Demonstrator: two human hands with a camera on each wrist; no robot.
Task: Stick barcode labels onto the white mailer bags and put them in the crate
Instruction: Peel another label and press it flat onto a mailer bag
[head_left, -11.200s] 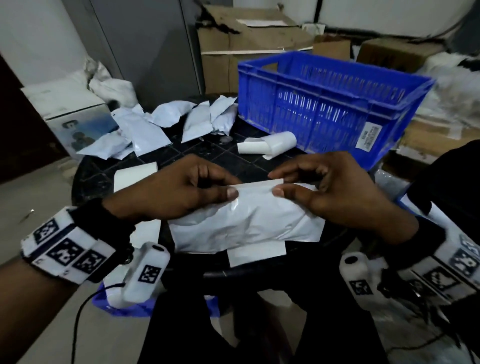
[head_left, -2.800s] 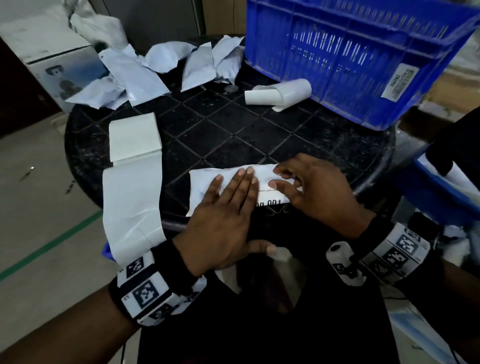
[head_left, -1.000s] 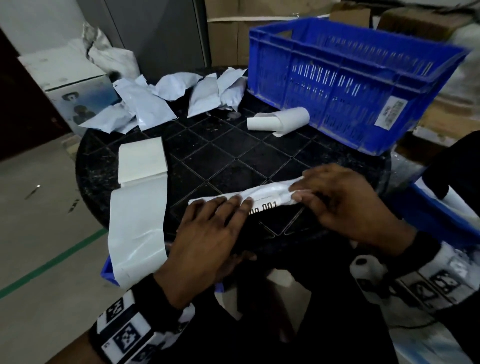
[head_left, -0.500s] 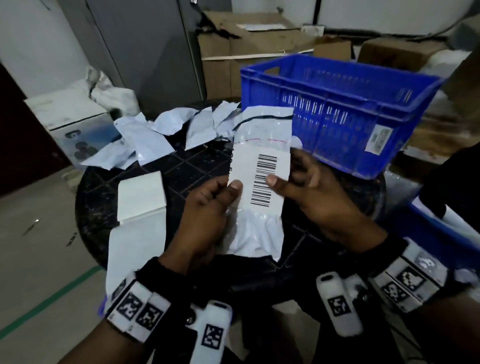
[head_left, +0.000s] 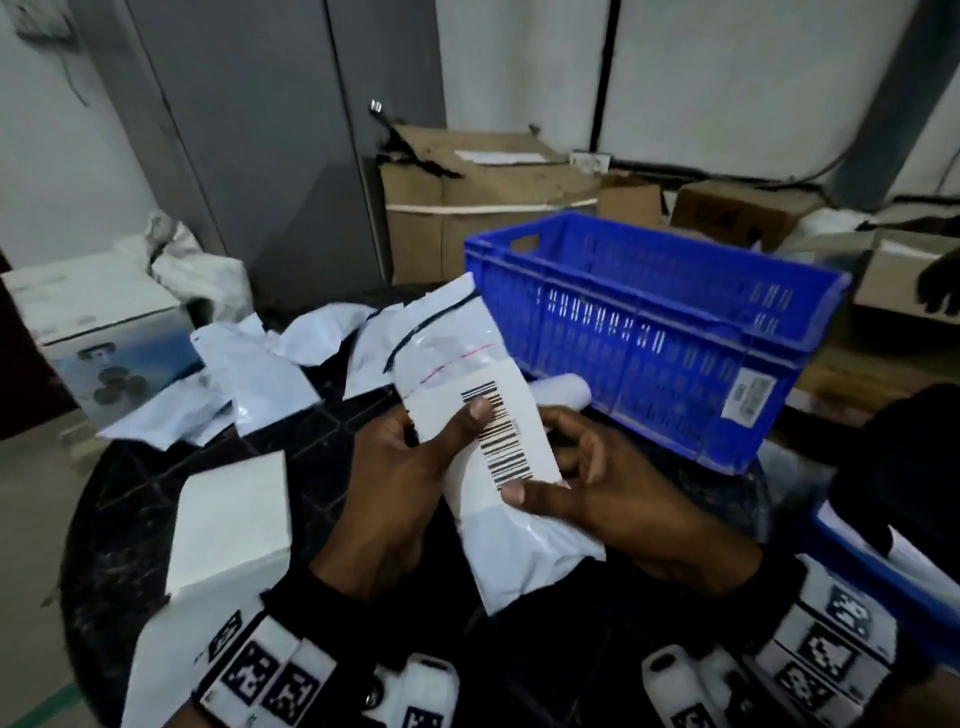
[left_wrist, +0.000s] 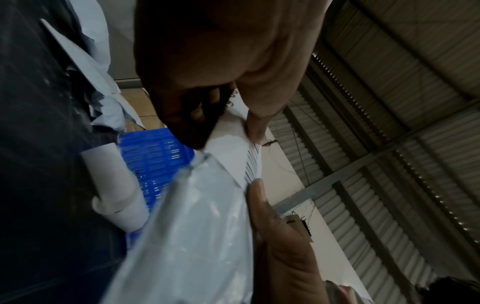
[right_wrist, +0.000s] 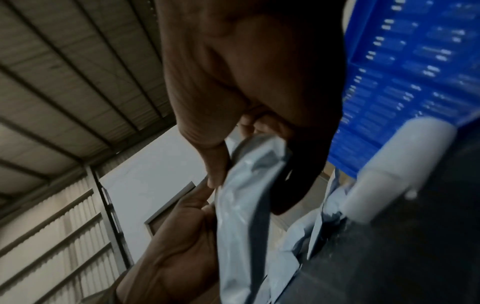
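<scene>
Both hands hold one white mailer bag upright above the black round table, its barcode label facing me. My left hand grips the bag's left edge, thumb pressed on the label. My right hand grips the right edge, thumb at the label's lower corner. In the wrist views the bag is seen edge-on between thumbs and fingers. The blue crate stands just behind and to the right. Several unlabelled white mailer bags lie at the table's far left.
A strip of label backing paper lies on the table's left side. A white roll rests against the crate's front. Cardboard boxes and a grey cabinet stand behind. Another blue bin sits low at the right.
The bag was pressed flat on the table one second ago; both hands have lifted it upright, label towards me, and since half a second ago it has tilted slightly.
</scene>
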